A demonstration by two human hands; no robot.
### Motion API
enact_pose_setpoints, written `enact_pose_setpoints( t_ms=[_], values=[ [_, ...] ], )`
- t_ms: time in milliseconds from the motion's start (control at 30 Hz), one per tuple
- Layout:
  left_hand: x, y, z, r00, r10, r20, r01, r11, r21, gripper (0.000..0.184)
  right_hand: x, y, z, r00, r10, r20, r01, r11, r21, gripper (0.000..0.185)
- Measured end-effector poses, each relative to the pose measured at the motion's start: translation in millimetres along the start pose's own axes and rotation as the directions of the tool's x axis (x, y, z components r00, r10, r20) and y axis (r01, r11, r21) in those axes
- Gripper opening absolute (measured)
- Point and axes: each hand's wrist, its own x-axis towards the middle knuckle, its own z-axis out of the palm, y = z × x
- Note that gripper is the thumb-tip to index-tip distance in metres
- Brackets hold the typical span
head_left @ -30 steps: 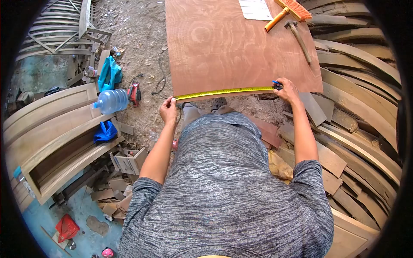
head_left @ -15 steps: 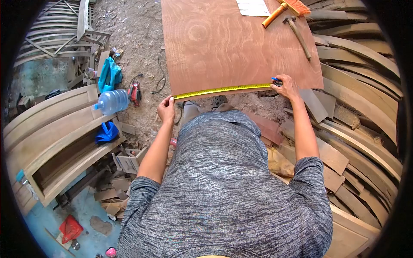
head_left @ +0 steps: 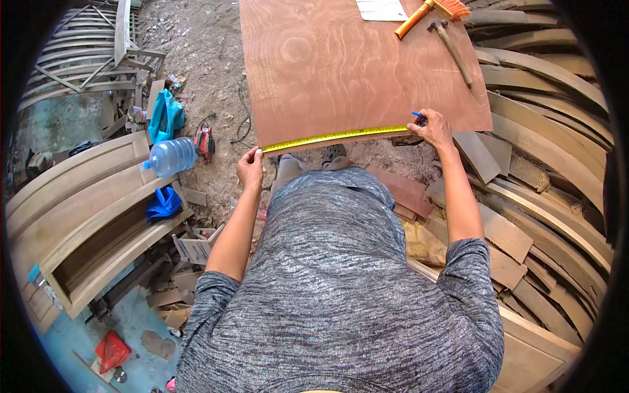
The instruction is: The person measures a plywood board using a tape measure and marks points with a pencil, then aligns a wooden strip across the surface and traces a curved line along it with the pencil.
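A yellow tape measure (head_left: 334, 137) is stretched along the near edge of a reddish-brown plywood sheet (head_left: 341, 78). At the sheet's near left corner, my left hand (head_left: 250, 169) pinches the tape's end between thumb and fingers. My right hand (head_left: 434, 129) is closed round the dark tape case near the right part of the same edge, and a blue item (head_left: 419, 116) sticks out by its fingers. A hammer (head_left: 452, 54) and an orange brush (head_left: 416, 18) lie on the sheet's far right, beside a white paper (head_left: 381, 9).
Stacked wooden boards (head_left: 550, 131) fill the right side. On the left are a water bottle (head_left: 171, 157), a red power tool (head_left: 205, 143), a teal bag (head_left: 166, 116) and a wooden frame (head_left: 111, 245) with blue cloth (head_left: 164, 203). Wood scraps lie below.
Both hands and the tape have shifted slightly left in view, along with the plywood edge. The right hand has moved a little up. Both hands keep their hold.
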Motion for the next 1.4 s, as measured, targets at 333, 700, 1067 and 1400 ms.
enact_pose_setpoints(
  t_ms=[333,700,1067,1400],
  values=[
    [1.1,-3.4,-3.0,0.998,0.062,0.003,-0.062,0.997,0.051,0.028,3.1,-19.4,-2.7,0.992,0.123,0.038,-0.117,0.987,-0.114,0.036],
    [9.1,-19.9,-1.4,0.996,0.088,0.003,-0.088,0.995,0.041,0.026,9.9,-19.9,-0.9,0.98,0.18,0.089,-0.163,0.972,-0.166,0.036],
    [-21.8,40.2,41.6,0.806,0.576,-0.134,-0.497,0.783,0.373,0.025,11.7,-14.6,5.2,0.987,0.161,0.027,-0.155,0.975,-0.161,0.038],
    [-34.2,151.9,229.1,0.01,0.592,0.806,-0.961,0.227,-0.155,0.027,-0.1,-26.0,4.2,0.99,0.138,-0.03,-0.14,0.984,-0.106,0.037]
  ],
)
